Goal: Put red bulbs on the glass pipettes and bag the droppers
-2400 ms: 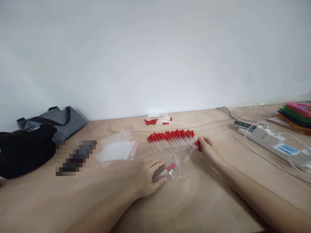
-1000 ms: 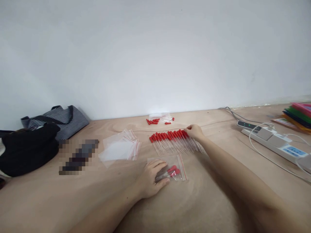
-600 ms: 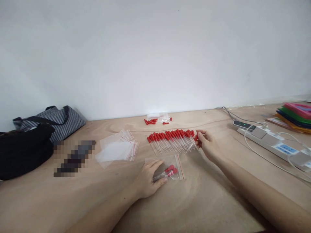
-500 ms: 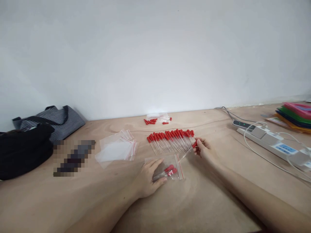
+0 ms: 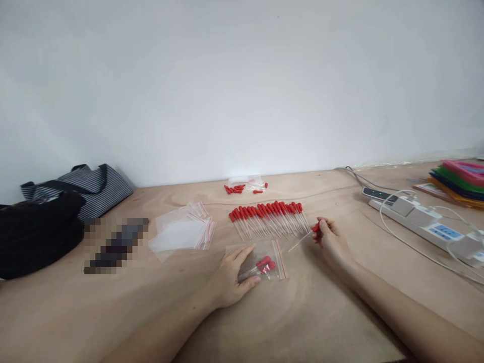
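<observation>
To the right of a clear bag (image 5: 273,248) on the worktop (image 5: 321,317), a dropper (image 5: 314,229) is pinched by its red bulb in the thumb and fingers of the right hand (image 5: 331,241), its tube slanted towards the bag, its tip near but apart from the red-lined edge. Inside the bag, two droppers (image 5: 264,262) are seen, bulbs towards that edge. The bag is pressed down by the left hand (image 5: 231,275), whose thumb and fingers are spread wide. Just beyond, a row of droppers (image 5: 266,216) is laid side by side. To the left, flat bags (image 5: 181,234) are heaped; near the wall, loose red bulbs (image 5: 235,190) are gathered. At far left a striped bag (image 5: 108,184) is set, at far right a white power strip (image 5: 425,224)
</observation>
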`<state>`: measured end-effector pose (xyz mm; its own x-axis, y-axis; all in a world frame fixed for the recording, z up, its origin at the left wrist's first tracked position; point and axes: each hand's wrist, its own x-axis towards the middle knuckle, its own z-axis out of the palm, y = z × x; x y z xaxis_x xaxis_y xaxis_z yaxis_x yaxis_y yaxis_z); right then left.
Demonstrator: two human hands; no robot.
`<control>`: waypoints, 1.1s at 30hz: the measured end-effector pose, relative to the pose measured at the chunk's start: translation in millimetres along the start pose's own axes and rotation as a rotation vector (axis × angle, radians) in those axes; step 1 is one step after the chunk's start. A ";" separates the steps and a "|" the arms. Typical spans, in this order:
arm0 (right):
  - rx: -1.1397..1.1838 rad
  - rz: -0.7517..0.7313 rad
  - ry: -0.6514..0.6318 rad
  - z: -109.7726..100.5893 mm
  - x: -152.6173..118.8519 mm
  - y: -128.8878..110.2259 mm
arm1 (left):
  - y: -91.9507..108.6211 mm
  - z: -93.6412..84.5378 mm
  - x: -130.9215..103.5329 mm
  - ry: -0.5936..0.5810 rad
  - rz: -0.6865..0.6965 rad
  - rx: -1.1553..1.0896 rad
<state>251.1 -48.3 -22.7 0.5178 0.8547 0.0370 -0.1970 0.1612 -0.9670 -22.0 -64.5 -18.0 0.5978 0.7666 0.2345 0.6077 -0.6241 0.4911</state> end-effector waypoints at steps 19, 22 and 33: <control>-0.252 0.300 -0.743 44.0 -45.8 -2.0 | 8.1 -6.3 3.7 -0.053 -0.033 -0.021; -0.293 0.273 -0.824 48.1 -45.6 -0.2 | 7.8 -6.0 3.3 -0.056 -0.037 -0.017; -0.738 -0.151 -0.524 38.3 4.1 -3.2 | 12.0 -8.7 2.6 -0.056 -0.063 0.003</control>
<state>222.0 -26.4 -9.8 0.0157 0.9936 0.1115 0.5168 0.0874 -0.8516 -17.7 -68.7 -4.2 0.5863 0.7950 0.1556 0.6468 -0.5751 0.5009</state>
